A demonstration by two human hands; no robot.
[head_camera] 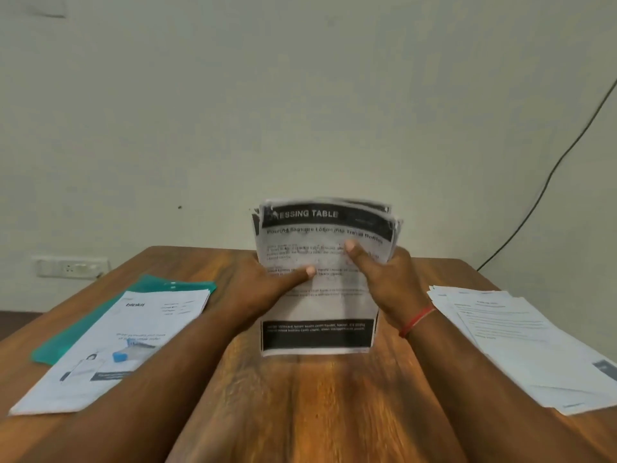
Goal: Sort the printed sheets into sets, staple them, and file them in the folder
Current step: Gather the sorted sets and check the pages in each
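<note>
- Far left: one green folder, flat on the table, partly under one pile of "blinkit" sheets; looks not yet filled.
- Centre: one bundle of "Dressing Table" sheets, upright, bottom edge at the table, gripped by left hand and right hand, thumbs on front.
- Right: one fanned loose pile.
- Three sets, probably sorted; stapling and filing left; no stapler in view.

An office: a wooden desk with paper piles, a green folder, wall sockets.
</note>
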